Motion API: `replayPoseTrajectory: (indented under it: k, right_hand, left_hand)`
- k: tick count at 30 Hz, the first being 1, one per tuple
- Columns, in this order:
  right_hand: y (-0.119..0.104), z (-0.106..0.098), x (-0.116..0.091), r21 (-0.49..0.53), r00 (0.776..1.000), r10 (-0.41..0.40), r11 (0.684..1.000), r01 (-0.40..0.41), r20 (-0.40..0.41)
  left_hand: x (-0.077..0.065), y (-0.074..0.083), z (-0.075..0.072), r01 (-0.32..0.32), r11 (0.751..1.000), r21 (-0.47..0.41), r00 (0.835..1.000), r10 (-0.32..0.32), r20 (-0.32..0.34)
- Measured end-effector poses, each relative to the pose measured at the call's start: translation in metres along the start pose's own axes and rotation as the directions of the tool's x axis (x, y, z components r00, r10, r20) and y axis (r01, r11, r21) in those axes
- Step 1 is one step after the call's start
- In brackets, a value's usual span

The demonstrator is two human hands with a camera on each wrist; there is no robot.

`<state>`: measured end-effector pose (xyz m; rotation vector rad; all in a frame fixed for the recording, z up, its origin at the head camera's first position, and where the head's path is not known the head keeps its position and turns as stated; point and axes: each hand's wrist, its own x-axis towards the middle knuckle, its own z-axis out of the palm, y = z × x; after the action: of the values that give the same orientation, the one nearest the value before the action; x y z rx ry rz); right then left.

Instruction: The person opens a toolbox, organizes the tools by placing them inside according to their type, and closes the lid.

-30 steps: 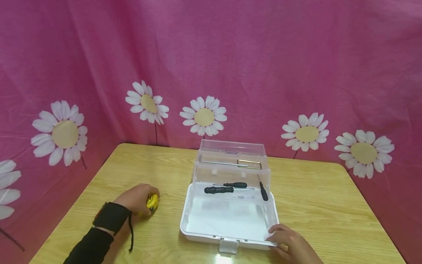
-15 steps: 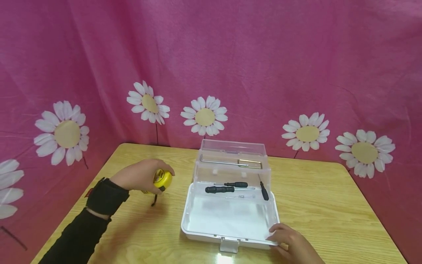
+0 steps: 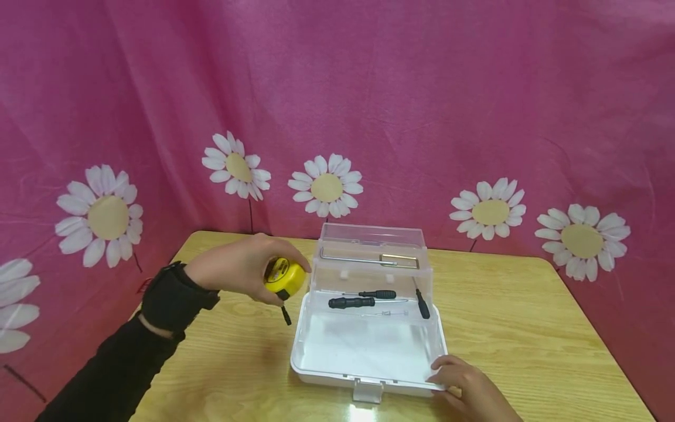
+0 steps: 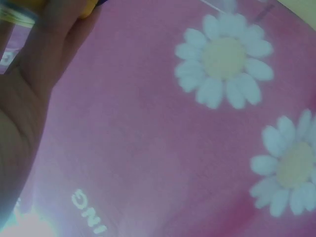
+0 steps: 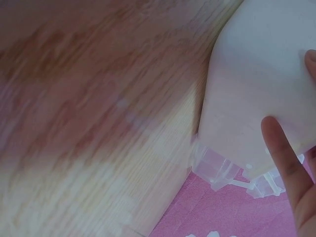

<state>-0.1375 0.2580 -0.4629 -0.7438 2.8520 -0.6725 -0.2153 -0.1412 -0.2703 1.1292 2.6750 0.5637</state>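
My left hand (image 3: 245,266) holds a yellow tape measure (image 3: 287,278) in the air, just left of the white toolbox (image 3: 321,377). A short black strap hangs from the tape measure. In the left wrist view only a yellow edge of the tape measure (image 4: 89,9) shows past the fingers. My right hand (image 3: 471,387) grips the front right corner of the toolbox, its fingertips over the rim. In the right wrist view one finger lies along the toolbox's outer side wall (image 5: 242,89). The toolbox stands open, with its clear trays folded up at the back.
Black-handled screwdrivers, including a thick one (image 3: 351,302) and a small one (image 3: 423,306), lie in the lower clear tray. Bent metal rods (image 3: 358,259) lie in the upper tray. Behind the wooden table (image 3: 517,328) hangs a pink flowered cloth (image 3: 401,117).
My left hand has lifted the tape measure off the table and carried it right and away from me, up to the toolbox's left side. The right hand has stayed at the toolbox corner.
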Motion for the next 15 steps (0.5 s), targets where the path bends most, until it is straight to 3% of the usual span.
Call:
replayPoseTrajectory:
  k: [7, 15]
  right_hand:
    - [0.001, 0.001, -0.001, 0.008, 1.000, 0.000, 1.000, 0.000, -0.013]
    - [-0.001, -0.001, -0.002, 0.034, 0.999, 0.050, 0.998, -0.050, -0.005]
  left_hand:
    - [0.011, 0.024, 0.002, -0.083, 0.996, -0.021, 0.996, 0.084, 0.031]
    - [0.017, 0.037, 0.004, -0.171, 0.978, -0.122, 0.983, 0.177, 0.042]
